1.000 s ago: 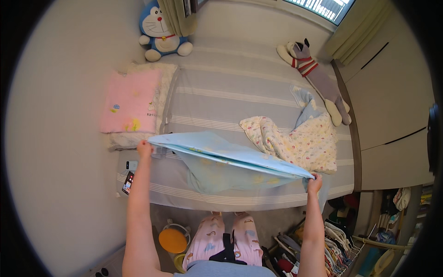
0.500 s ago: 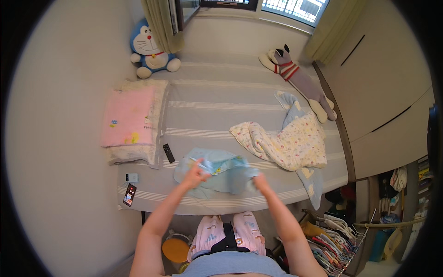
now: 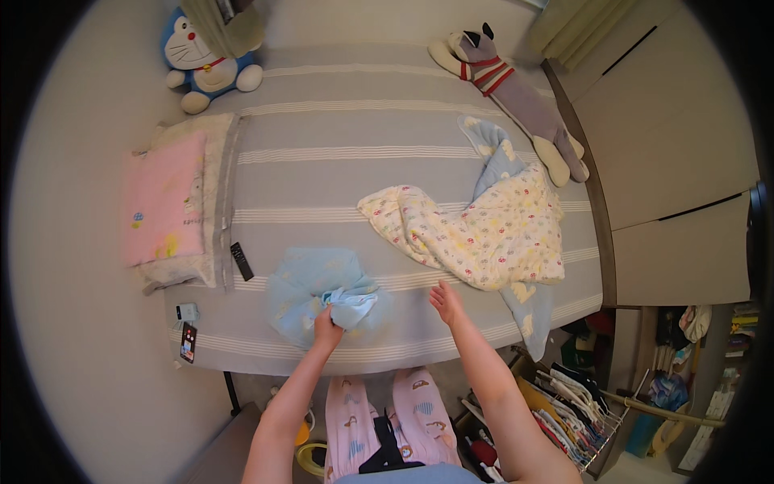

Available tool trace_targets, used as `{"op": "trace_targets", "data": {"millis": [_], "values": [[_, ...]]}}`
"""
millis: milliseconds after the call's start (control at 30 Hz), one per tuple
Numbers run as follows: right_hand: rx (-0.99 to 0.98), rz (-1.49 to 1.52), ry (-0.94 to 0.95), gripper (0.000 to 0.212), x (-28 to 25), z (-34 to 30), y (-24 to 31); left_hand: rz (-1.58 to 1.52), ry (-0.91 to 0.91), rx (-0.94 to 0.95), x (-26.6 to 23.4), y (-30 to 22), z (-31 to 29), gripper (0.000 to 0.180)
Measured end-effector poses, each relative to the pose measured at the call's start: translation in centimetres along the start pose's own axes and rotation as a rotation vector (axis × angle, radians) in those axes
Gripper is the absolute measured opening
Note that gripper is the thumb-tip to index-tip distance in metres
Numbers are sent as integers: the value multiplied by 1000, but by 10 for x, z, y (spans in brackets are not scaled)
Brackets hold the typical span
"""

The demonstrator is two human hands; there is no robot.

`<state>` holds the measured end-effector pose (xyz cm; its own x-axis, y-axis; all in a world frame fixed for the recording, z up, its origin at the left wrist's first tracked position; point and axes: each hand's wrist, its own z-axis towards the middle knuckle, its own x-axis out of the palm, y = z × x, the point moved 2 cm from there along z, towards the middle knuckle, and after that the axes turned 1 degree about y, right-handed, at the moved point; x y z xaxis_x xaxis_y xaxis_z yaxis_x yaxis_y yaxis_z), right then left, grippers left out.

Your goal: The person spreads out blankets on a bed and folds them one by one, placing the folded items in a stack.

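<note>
A light blue patterned cloth (image 3: pixel 318 270) lies bunched on the near part of the bed. My left hand (image 3: pixel 327 330) is closed on its gathered, shinier middle; the fingertips are partly hidden in the folds. To the right, my right hand (image 3: pixel 445 303) is held over the bed with its fingers apart and nothing in them. It is nearest to a rumpled blanket (image 3: pixel 492 242), cream with small coloured prints on one face and light blue with pale shapes on the other.
On the left are a pillow (image 3: pixel 218 145) under a pink cloth (image 3: pixel 165 198), a black remote (image 3: pixel 241 261), a phone (image 3: pixel 188 342) and a small light blue device (image 3: pixel 186 312). Plush toys (image 3: pixel 214 73) sit at the back. Hanging clothes (image 3: pixel 556 411) stand at the lower right.
My right hand has let go of the blue cloth and moved away, opening. My left hand now grips the cloth's gathered middle. The whole view has shifted.
</note>
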<state>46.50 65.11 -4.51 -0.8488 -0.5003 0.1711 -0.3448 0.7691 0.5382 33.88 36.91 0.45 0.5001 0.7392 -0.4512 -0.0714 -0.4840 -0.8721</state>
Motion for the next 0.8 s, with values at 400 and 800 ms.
{"op": "trace_targets", "data": {"millis": [400, 800], "values": [[-34, 623, -141, 55, -113, 160, 42, 60, -166, -36, 153, -2, 38, 15], [-593, 801, 138, 39, -169, 64, 283, 44, -193, 15, 190, -75, 66, 18]]}}
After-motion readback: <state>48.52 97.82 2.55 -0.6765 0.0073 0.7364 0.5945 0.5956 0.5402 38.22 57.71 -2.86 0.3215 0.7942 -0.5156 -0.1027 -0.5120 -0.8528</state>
